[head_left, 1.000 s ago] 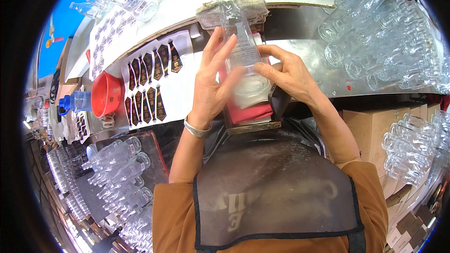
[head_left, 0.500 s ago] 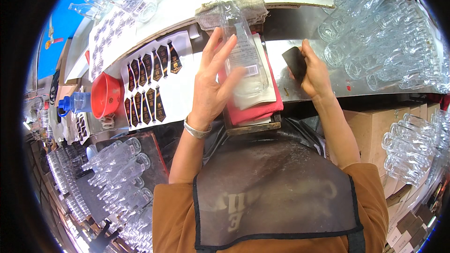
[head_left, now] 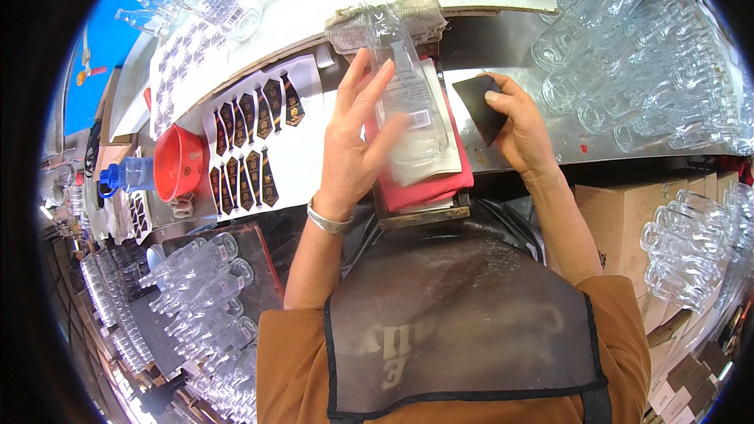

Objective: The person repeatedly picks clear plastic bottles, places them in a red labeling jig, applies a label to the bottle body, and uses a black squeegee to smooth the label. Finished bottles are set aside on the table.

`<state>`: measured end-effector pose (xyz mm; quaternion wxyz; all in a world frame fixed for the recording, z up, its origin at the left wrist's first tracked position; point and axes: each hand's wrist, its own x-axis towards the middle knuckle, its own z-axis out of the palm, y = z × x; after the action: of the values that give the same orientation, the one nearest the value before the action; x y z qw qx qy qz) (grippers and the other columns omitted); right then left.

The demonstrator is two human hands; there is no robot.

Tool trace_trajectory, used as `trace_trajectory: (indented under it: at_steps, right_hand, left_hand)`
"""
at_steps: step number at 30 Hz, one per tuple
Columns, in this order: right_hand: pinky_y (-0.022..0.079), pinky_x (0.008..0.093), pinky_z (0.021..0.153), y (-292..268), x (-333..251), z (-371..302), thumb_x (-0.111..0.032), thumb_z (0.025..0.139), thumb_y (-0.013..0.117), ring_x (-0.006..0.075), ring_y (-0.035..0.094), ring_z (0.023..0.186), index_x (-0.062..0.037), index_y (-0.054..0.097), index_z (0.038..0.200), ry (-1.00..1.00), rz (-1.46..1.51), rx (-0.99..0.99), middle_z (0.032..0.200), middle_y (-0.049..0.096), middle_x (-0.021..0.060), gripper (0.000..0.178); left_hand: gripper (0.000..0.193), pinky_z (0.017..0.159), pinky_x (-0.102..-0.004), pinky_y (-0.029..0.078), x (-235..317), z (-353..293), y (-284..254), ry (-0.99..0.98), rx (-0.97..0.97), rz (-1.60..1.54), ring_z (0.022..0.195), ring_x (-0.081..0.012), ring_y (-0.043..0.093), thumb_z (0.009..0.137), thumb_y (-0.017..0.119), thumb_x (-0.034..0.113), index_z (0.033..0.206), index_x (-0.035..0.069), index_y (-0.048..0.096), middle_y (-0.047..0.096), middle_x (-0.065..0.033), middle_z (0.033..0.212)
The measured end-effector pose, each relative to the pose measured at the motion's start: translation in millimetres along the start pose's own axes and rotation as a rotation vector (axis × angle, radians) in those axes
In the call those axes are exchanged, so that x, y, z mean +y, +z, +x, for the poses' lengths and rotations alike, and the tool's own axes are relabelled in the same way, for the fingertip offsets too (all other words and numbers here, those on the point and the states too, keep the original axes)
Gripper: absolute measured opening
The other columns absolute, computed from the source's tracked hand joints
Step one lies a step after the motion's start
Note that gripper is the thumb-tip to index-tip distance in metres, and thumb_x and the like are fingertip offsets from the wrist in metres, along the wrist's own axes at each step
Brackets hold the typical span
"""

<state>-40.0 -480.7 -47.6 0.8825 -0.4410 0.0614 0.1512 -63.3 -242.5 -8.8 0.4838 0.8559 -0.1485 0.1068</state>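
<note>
Bottle (head_left: 414,98), clear, printed; left hand (head_left: 350,133) spread over it, right hand (head_left: 525,132) gripping dark pad (head_left: 479,110).

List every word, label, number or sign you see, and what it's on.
Wording isn't copied here; the print stands on:
Clear bottle: small print lines, too small to read, and a barcode.
Black tie-shaped labels: gold characters, mostly too small.
Upper-left patterned sheet: tiny dark print, unreadable.
Brown apron: large pale letters, partly faded.

Barcode (head_left: 421,118) on bottle (head_left: 408,82), letters (head_left: 389,339) on apron (head_left: 463,290), characters (head_left: 294,105) on labels (head_left: 272,104)
</note>
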Motion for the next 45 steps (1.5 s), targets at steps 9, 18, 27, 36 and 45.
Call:
trace_trajectory:
  at_steps: [9,18,27,36,45]
  right_hand:
    - [0.05,0.0239,0.088,38.6,-35.3,26.0,-0.006,0.093,0.064,0.0087,0.06,0.101,-0.0036,0.065,0.125,-0.575,-0.916,-0.25,0.115,0.068,0.0029,0.033]
    - [0.053,0.0341,0.082,84.3,-66.1,49.5,-0.007,0.09,0.065,0.0275,0.069,0.092,-0.0044,0.066,0.121,-0.943,-1.305,-0.279,0.106,0.07,0.0134,0.031]
    - [0.054,0.0393,0.08,107.9,-78.5,48.4,-0.009,0.087,0.065,0.0315,0.068,0.091,-0.0066,0.068,0.112,-1.1,-1.555,-0.376,0.099,0.069,0.013,0.025]
    - [0.054,0.0389,0.076,125.4,-59.0,43.4,-0.007,0.077,0.066,0.0262,0.066,0.09,-0.0048,0.067,0.098,-1.249,-1.776,-0.545,0.089,0.067,0.0084,0.021]
    - [0.056,0.0386,0.067,105.2,-66.9,52.7,-0.009,0.079,0.067,0.0271,0.067,0.078,-0.0104,0.067,0.086,-1.218,-1.575,-0.388,0.08,0.067,0.0076,0.007]
  left_hand:
    - [0.057,0.116,-0.0434,0.032,1.8,0.2,-1.5,0.009,-0.011,0.026,0.145,-0.0318,0.039,0.091,0.07,0.021,0.145,0.009,0.054,0.039,-0.0175,0.157]
    - [0.092,0.116,-0.0416,0.034,-8.8,-4.5,-0.6,-0.066,0.012,-0.1,0.145,-0.0341,0.037,0.081,0.079,0.014,0.156,-0.001,0.026,0.032,-0.0233,0.159]
    - [0.123,0.119,-0.042,0.029,-2.6,-35.6,9.1,-0.021,0.018,-0.041,0.144,-0.0326,0.038,0.068,0.092,0.02,0.157,-0.005,0.011,0.031,-0.0236,0.159]
    - [0.129,0.117,-0.0427,0.034,5.9,-37.4,23.1,-0.086,0.127,-0.13,0.142,-0.0337,0.04,0.069,0.091,0.017,0.157,-0.005,0.0,0.03,-0.0249,0.158]
    - [0.135,0.112,-0.0442,0.04,3.2,-37.1,23.9,-0.044,0.099,-0.084,0.137,-0.0354,0.046,0.066,0.093,0.021,0.157,-0.003,-0.004,0.027,-0.0234,0.159]
